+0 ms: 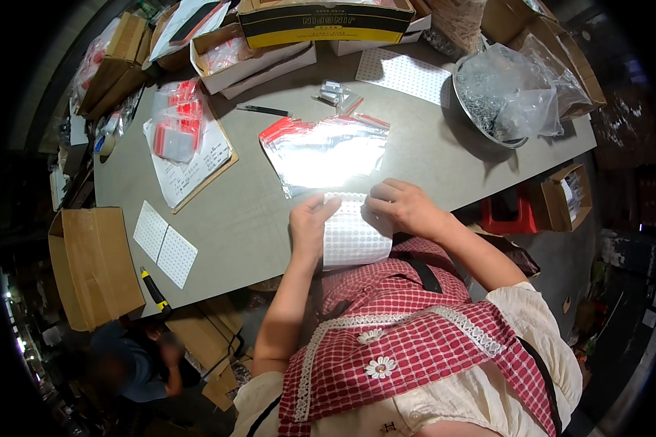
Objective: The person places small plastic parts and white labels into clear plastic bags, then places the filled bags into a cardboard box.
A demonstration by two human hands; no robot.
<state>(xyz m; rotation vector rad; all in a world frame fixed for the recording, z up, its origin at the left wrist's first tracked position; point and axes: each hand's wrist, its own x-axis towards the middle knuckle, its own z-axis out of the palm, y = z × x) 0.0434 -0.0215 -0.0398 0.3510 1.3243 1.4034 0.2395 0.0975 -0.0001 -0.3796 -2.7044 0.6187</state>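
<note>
While both hands pinch it, left hand [310, 222] and right hand [404, 206] hold the white round-sticker sheet [353, 237] near the clear red-strip zip bags [324, 151].

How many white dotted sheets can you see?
3: one sheet held in both hands, a pair lying at the table's left, one at the far edge. Others may be hidden.

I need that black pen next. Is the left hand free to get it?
Probably not yet: the left hand holds the sticker sheet. The table toward the black pen looks open.
</note>
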